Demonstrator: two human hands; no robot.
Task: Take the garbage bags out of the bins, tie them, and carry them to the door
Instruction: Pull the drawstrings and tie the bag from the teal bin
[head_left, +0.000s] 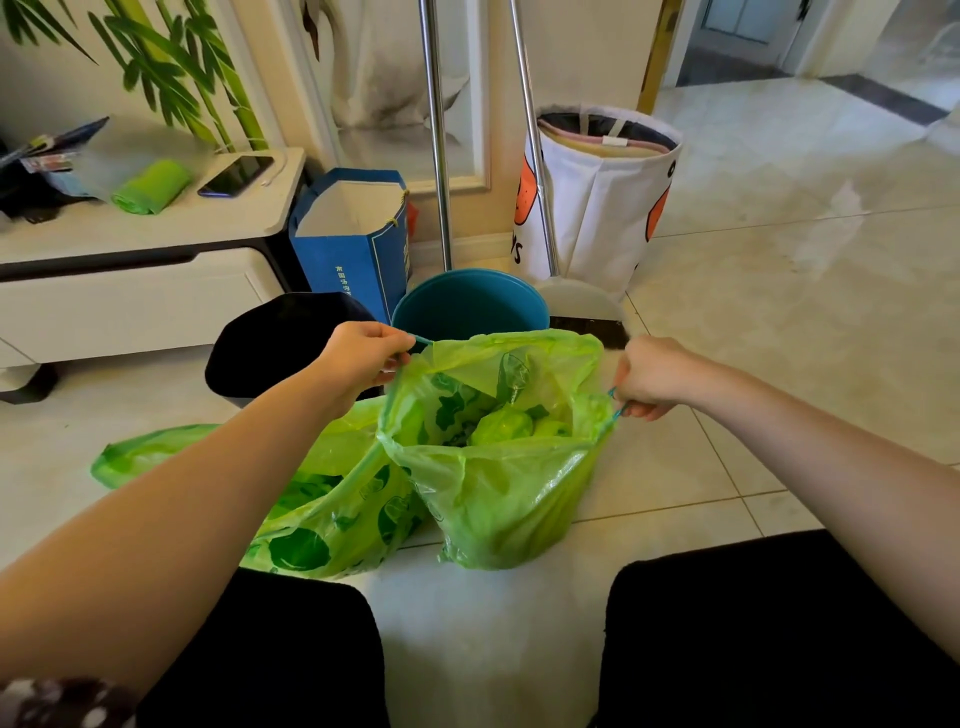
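On the tiled floor, between your knees: translucent green plastic garbage bag (511, 467), out of the round blue bin (470, 304), mouth untied.
Hands: your left hand (358, 358) and right hand (652, 376) each pinch its blue drawstring.
Remaining: knot, second green bag (332, 519), carry to door.

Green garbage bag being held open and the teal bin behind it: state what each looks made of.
Green garbage bag: thin glossy plastic film; translucent, crinkled, contents show through. Teal round bin: probably hard moulded plastic, smooth matte wall, rigid even rim; painted metal can't be excluded.
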